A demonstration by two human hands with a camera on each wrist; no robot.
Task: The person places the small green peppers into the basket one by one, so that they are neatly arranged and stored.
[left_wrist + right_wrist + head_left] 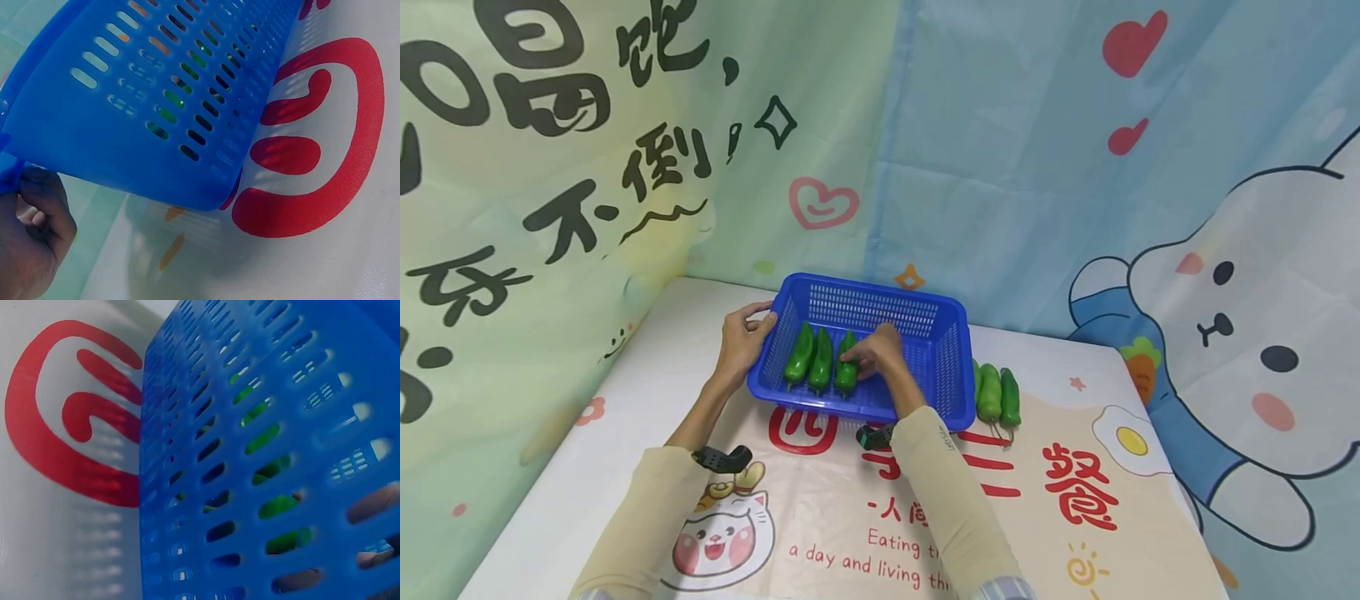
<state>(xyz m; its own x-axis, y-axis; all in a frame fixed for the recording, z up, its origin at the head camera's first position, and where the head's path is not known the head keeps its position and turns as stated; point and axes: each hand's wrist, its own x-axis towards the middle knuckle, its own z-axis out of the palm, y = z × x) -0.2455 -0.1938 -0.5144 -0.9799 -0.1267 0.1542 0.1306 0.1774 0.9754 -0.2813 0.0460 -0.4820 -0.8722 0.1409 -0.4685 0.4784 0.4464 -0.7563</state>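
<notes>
A blue plastic basket [951, 358] with slotted walls sits on the table. Inside lie a green pepper [800, 354] at the left, a second pepper [822, 360] beside it, and a third pepper [846, 379] to their right. My left hand [745, 340] grips the basket's left rim, the fingers curled under the edge in the left wrist view. Reaching over the front wall, my right hand [880, 350] holds the third pepper with its fingertips; part of the grasp is hidden. The right wrist view shows mostly the slotted wall, with green behind the slots.
Right of the basket, more green peppers [990, 393] lie on the table, one partly hidden by the basket wall. A printed cloth [820, 517] covers the table. Fabric backdrops [1000, 167] stand behind and at the left.
</notes>
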